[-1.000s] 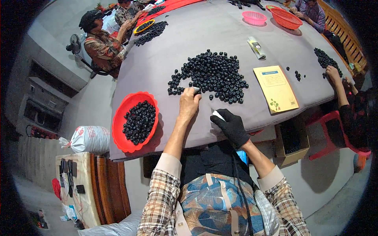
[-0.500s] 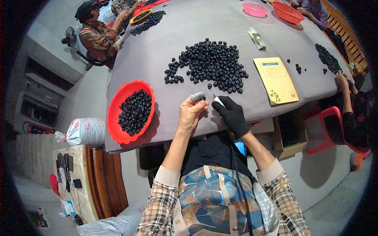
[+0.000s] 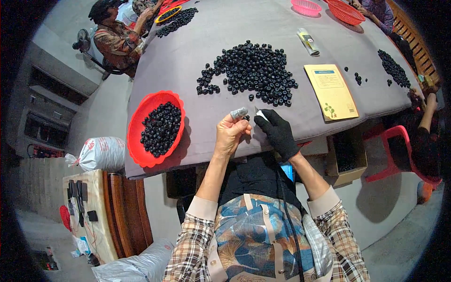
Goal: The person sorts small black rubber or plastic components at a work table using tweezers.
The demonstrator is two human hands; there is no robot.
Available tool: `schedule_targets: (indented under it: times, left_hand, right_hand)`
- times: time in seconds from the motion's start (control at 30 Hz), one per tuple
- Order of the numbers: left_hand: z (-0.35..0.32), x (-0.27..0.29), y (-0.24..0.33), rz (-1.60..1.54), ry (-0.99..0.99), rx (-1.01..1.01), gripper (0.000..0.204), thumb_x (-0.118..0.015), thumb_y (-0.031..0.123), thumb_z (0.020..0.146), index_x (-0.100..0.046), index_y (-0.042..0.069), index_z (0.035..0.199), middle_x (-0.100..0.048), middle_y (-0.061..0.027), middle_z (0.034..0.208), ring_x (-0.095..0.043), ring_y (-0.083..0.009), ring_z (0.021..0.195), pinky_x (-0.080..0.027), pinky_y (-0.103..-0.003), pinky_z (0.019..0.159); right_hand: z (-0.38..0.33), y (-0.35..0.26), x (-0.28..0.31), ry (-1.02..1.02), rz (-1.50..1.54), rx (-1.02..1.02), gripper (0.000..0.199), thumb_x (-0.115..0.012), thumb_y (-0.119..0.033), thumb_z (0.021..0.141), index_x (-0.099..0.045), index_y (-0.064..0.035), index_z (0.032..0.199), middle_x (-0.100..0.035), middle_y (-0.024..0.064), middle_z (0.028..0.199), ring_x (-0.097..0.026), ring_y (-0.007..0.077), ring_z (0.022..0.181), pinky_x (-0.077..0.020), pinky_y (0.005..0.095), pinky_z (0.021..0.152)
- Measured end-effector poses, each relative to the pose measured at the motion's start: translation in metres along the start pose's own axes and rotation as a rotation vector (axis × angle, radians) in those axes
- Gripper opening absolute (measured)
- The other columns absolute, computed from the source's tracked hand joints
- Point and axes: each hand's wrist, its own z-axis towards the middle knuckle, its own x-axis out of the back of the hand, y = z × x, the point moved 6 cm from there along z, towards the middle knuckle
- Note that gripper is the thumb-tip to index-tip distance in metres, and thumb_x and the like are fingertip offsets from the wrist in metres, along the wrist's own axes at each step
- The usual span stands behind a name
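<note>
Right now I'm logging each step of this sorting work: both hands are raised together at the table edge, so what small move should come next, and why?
Probably bring the blade tip in the gloved right hand onto the small dark berry pinched by the left hand. The two are nearly touching, the covered fingertip steadies the berry, and the red bowl sits at the left.

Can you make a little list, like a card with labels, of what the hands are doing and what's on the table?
Left hand: bare, grey cover on one fingertip, pinching a small dark berry
Right hand: black glove, holding a small pale blade by the berry
Table: grey cloth
Loose pile: dark round berries, beyond the hands
Red bowl: berries inside, on the left
Yellow booklet: flat, on the right
</note>
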Motion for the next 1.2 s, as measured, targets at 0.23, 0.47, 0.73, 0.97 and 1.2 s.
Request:
schedule_targets:
  times: [0.23,0.47,0.73,0.97,1.2]
  left_hand:
    - [-0.004,-0.009,-0.002,0.288,-0.06,-0.006,0.023,-0.063,-0.002,0.075,-0.058,-0.002,0.098,-0.062,-0.0086,0.075,-0.059,-0.0128,0.06,-0.051,-0.024,0.056]
    - [-0.004,-0.015,0.001,0.214,-0.1,-0.028,0.026,-0.063,-0.004,0.075,-0.058,-0.001,0.1,-0.063,-0.0077,0.08,-0.06,-0.0113,0.065,-0.052,-0.023,0.059]
    - [-0.003,-0.007,-0.002,0.174,-0.102,0.021,0.023,-0.062,-0.002,0.076,-0.058,-0.002,0.099,-0.063,-0.0093,0.079,-0.061,-0.0121,0.063,-0.053,-0.022,0.058]
    - [-0.003,-0.014,-0.005,0.115,-0.13,0.071,0.018,-0.059,0.003,0.081,-0.058,-0.001,0.099,-0.062,-0.0105,0.077,-0.062,-0.0147,0.063,-0.054,-0.024,0.055]
    - [-0.003,-0.013,-0.005,0.056,-0.142,0.019,0.02,-0.054,0.005,0.085,-0.057,-0.001,0.104,-0.062,-0.01,0.076,-0.062,-0.0147,0.064,-0.054,-0.024,0.054]
  right_hand:
    - [0.007,0.001,0.004,0.009,0.189,-0.161,0.023,-0.057,-0.012,0.078,-0.06,-0.0087,0.1,-0.057,0.0098,0.098,-0.06,0.0247,0.085,-0.0496,0.0327,0.067]
    - [0.009,-0.001,0.004,-0.034,0.163,-0.27,0.022,-0.056,-0.015,0.081,-0.059,-0.0077,0.101,-0.058,0.0078,0.095,-0.06,0.0224,0.082,-0.0494,0.0314,0.065]
    - [0.005,0.004,0.0,0.023,0.129,-0.159,0.026,-0.059,-0.022,0.083,-0.058,-0.0043,0.101,-0.063,0.0079,0.085,-0.059,0.0118,0.072,-0.0467,0.0266,0.063]
    - [0.004,0.009,-0.002,-0.087,0.223,-0.375,0.024,-0.056,-0.018,0.082,-0.057,-0.0069,0.104,-0.058,0.0077,0.099,-0.061,0.0235,0.081,-0.0492,0.0311,0.065]
    - [0.006,-0.001,0.001,-0.013,0.179,-0.201,0.022,-0.054,-0.016,0.083,-0.058,-0.0069,0.102,-0.058,0.0092,0.101,-0.06,0.0228,0.083,-0.049,0.0302,0.068]
